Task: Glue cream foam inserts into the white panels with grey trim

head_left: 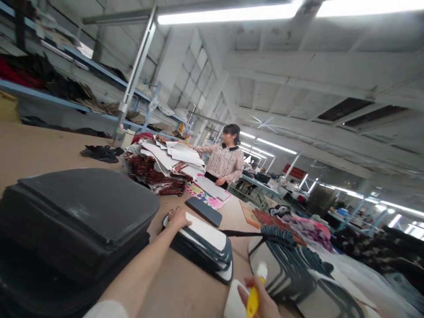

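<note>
My left hand (178, 217) rests on the near end of a stack of flat dark-edged pieces with a white top (207, 243), lying on the brown table (46, 148). My right hand (261, 300), at the bottom edge, grips a white spray bottle with a yellow trigger (253, 297). The bottle's nozzle points toward a fanned row of dark-edged pieces (291, 265) on the right. A single dark flat piece (203, 210) lies just beyond the stack.
A tall pile of large black pieces (82, 221) fills the near left. Another person (225, 157) stands at the far end beside a heap of patterned fabric and paper (162, 168). Shelves (66, 84) with material run along the left; more fabric (298, 225) lies right.
</note>
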The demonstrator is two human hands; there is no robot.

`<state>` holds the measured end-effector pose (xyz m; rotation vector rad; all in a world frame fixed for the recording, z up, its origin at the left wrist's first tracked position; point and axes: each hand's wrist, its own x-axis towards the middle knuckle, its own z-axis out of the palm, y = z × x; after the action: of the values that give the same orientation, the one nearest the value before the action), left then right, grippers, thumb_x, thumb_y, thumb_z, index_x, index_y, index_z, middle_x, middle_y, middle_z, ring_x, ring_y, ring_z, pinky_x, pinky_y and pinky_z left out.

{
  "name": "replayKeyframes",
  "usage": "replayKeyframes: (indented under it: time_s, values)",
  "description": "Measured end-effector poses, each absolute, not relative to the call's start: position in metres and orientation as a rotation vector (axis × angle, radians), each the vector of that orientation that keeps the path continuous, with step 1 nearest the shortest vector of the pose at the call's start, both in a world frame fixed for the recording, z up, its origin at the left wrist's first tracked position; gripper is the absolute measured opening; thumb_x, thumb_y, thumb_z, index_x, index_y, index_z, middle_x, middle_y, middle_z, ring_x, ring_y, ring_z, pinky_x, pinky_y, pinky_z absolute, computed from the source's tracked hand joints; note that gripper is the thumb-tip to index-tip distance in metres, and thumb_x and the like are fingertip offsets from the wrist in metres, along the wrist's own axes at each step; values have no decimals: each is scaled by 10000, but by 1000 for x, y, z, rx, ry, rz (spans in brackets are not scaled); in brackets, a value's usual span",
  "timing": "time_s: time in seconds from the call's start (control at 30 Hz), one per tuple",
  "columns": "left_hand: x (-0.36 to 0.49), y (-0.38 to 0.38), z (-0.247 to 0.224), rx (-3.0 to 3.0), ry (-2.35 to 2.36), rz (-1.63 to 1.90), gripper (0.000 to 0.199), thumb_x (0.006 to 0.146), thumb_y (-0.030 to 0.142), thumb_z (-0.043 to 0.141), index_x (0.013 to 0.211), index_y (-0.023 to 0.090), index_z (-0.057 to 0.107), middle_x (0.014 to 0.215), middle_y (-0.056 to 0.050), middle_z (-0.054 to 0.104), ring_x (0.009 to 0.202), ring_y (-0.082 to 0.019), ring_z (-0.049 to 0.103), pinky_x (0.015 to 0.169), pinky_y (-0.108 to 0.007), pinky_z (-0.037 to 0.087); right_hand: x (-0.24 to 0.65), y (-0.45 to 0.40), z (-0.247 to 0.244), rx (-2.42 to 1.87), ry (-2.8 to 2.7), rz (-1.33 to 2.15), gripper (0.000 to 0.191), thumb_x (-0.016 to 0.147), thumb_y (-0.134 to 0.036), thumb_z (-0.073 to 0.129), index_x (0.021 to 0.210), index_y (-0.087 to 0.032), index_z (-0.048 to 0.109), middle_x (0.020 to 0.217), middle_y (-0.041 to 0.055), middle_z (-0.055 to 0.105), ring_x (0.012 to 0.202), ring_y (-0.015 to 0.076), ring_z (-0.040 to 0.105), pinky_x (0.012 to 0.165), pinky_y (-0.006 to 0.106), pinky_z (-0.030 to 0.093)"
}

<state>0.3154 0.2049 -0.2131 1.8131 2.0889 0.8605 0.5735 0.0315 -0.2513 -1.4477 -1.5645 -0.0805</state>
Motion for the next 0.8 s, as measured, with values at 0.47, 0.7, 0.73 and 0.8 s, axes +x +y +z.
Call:
replayKeyframes:
  time_s: [0.47, 0.7, 0.73, 0.8]
  values:
    - [292, 173, -192, 1619, 1697, 1354, 151, 732, 158, 594, 881, 149, 573, 909, -39, 630, 885, -181, 588, 801, -305, 452, 551, 123, -238, -1526, -1300, 140, 280, 576, -434, 596, 680, -221, 448, 554, -10, 518, 525, 198, 542, 526, 316, 424]
    - [297, 82, -122, 1590, 1060, 1599, 345, 678, 422, 584, 892, 158, 520, 833, -5, 616, 751, -150, 585, 697, -268, 469, 581, 47, -154, -1417, -1185, 101, 381, 629, -511, 608, 803, -200, 475, 670, -32, 508, 607, 128, 505, 603, 263, 439]
    - [301, 67, -117, 1508, 930, 1610, 401, 645, 400, 633, 937, 153, 515, 840, -9, 618, 746, -149, 586, 688, -266, 469, 587, 24, -145, -1415, -1166, 83, 383, 636, -505, 615, 828, -205, 474, 702, -30, 516, 629, 123, 504, 622, 259, 439]
    - [311, 39, -119, 1412, 805, 1579, 531, 610, 347, 687, 1065, 158, 489, 892, -18, 621, 783, -155, 592, 681, -259, 473, 598, -29, -136, -1418, -1132, 35, 403, 633, -474, 648, 875, -214, 460, 849, 3, 562, 677, 118, 520, 655, 260, 449]
